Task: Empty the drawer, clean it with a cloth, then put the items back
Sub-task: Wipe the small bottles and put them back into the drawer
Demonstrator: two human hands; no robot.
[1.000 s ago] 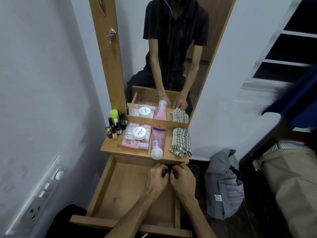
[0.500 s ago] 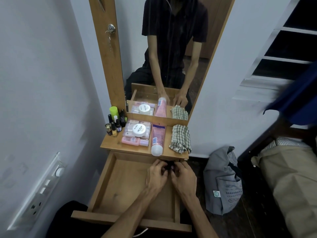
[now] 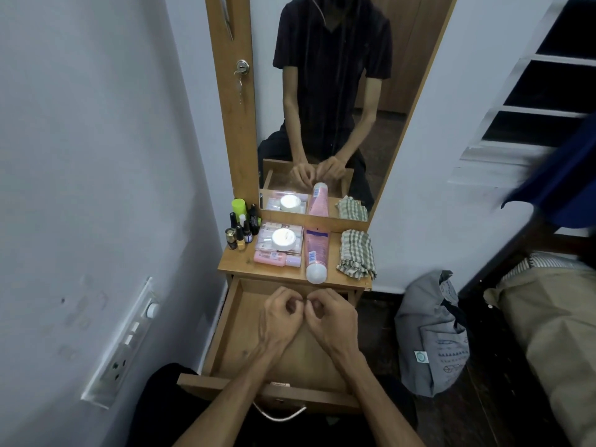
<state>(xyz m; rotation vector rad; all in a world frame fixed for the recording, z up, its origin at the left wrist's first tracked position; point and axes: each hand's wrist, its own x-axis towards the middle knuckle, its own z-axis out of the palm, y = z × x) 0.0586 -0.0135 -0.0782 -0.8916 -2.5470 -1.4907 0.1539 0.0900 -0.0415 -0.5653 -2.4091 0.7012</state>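
Drawer (image 3: pixel 232 330): pulled fully out below the dressing table's top, its wooden floor bare where it shows between and around the forearms.
Left hand (image 3: pixel 279 317): held over the back of the drawer, fingers curled inward with thumb and fingertips brought together; nothing can be made out in its grasp.
Right hand (image 3: pixel 330 317): beside the left and almost touching it at the fingertips, fingers curled the same way; whether it pinches anything small cannot be told.
Cloth (image 3: pixel 356 253): a green-and-white checked cloth, folded and crumpled, lying at the right end of the table top (image 3: pixel 237 264), just beside the tube.
Pink tube (image 3: pixel 316 256): lying flat with its white cap toward the drawer, between the cloth and the clear box.
Clear box (image 3: pixel 267 240): a see-through case of small items with a round white jar (image 3: pixel 283 239) resting on it, left of the tube.
Pink bottle (image 3: pixel 275 258): small, on its side with a lilac cap, along the near edge of the clear box.
Small bottles (image 3: pixel 241 229): a cluster of dark vials, gold-capped ones and a lime-green cylinder standing upright in the back left corner of the top.
Mirror (image 3: pixel 338 108): tall, wood-framed, showing a seated person in a dark shirt with both hands together over the drawer.
Wall switch panel (image 3: pixel 124 343): on the white wall to the left.
Grey bag (image 3: pixel 432 333): slumped on the dark floor to the right of the table.
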